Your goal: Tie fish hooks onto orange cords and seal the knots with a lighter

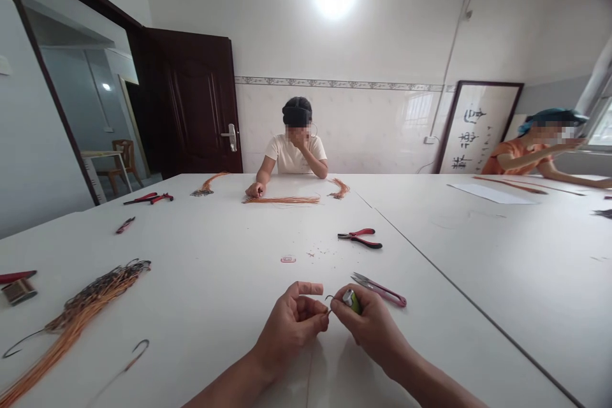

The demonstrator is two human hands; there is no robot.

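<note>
Above the table, my left hand [296,320] pinches a fishing line [310,370] just below a small dark fish hook [329,297]. The line trails down from the fingers toward the near edge. My right hand [370,319] has thumb and forefinger closed on the hook's shank. A green lighter with a metal top [352,301] is tucked in that same hand. The hook's bend shows between the two hands, while the fingertips partly cover the rest. Thread snips [380,290] lie just beyond my right hand.
Red-handled pliers [361,238] and small scraps [318,253] lie ahead. At left are a bundle of hooks on orange lines [90,312], a single hook [138,354] and a thread spool [19,291]. Two people sit across the white table [215,293], near more line bundles [282,200].
</note>
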